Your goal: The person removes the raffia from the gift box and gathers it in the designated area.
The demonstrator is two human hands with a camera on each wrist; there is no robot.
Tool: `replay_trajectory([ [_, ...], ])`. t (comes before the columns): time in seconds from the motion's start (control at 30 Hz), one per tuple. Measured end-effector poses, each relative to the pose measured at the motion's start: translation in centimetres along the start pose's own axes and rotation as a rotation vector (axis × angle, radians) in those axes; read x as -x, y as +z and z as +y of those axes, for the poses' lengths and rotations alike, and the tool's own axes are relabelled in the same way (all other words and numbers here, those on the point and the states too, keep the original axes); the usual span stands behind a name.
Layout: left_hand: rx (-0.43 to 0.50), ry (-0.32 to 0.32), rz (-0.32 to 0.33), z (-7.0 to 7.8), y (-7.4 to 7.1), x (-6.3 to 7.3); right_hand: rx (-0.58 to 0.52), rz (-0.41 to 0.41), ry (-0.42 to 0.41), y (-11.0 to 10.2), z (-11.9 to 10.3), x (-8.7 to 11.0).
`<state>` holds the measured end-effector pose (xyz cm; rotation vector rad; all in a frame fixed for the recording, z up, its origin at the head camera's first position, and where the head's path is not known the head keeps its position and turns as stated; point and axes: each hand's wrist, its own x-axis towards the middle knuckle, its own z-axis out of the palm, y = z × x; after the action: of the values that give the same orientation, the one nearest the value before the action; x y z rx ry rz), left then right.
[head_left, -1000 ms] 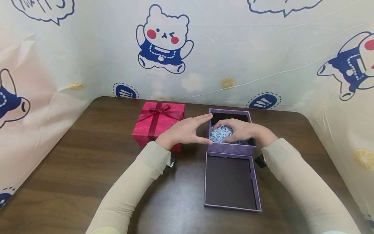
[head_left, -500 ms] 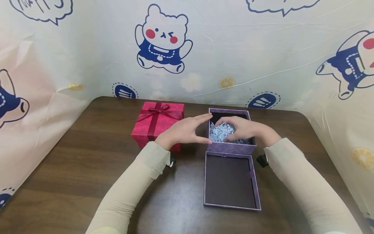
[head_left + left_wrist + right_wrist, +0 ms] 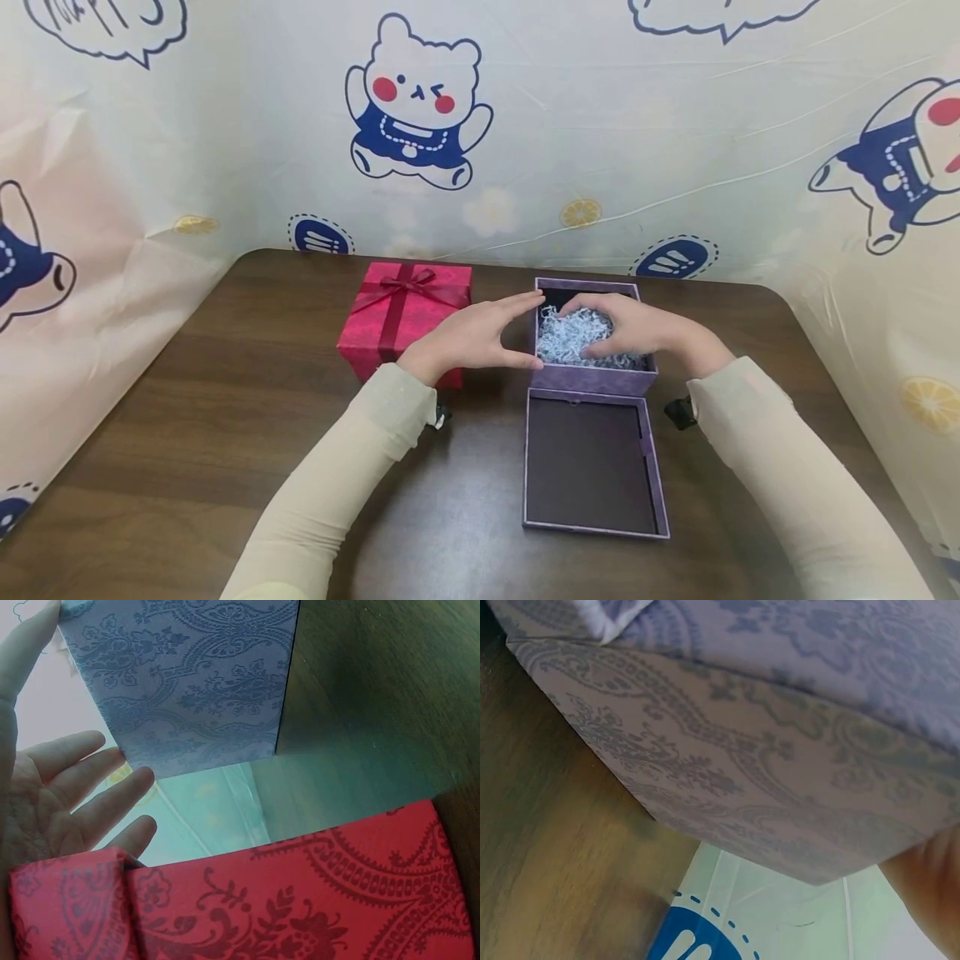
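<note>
Left grip [image 3: 472,335] unclenched, touching paisley-patterned box [image 3: 592,380] | right grip [image 3: 636,325] curled round crinkly paper shreds [image 3: 562,337]

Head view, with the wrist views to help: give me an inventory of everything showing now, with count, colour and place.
purple box: one, patterned purple, dark inside, right of the red gift box
shredded paper: one heap, pale blue, inside the purple box
open lid: one, dark inside with purple edges, on the person's side of the purple box
red gift box: one, patterned red, on the table
ribbon with bow: one, dark red, across the red gift box
table: one, brown, under everything
printed backdrop: pale, behind and beside the table
wrist devices: two, black, one per wrist
sleeves: two, cream, on both arms
left hand: one, bare, at the purple box's left wall
right hand: one, bare, at the shredded paper
</note>
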<state>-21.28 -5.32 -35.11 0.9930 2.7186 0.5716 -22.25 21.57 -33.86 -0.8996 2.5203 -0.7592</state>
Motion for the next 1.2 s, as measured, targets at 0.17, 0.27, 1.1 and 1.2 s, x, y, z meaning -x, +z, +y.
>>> replay_trajectory([
  [0.17, -0.008, -0.004, -0.004, 0.0, 0.0, -0.1, -0.018, 0.023, -0.002, -0.2, 0.2, 0.3],
  [0.27, -0.011, -0.004, -0.004, 0.0, 0.0, 0.0, -0.023, 0.035, -0.013, -0.3, 0.3, 0.5],
  [1.1, -0.017, 0.009, 0.006, 0.0, 0.0, 0.0, -0.086, 0.19, -0.047, -1.6, 0.9, 2.6],
  [1.2, -0.013, 0.008, 0.006, 0.0, 0.0, 0.0, -0.09, 0.212, -0.045, -1.7, 0.9, 2.9],
])
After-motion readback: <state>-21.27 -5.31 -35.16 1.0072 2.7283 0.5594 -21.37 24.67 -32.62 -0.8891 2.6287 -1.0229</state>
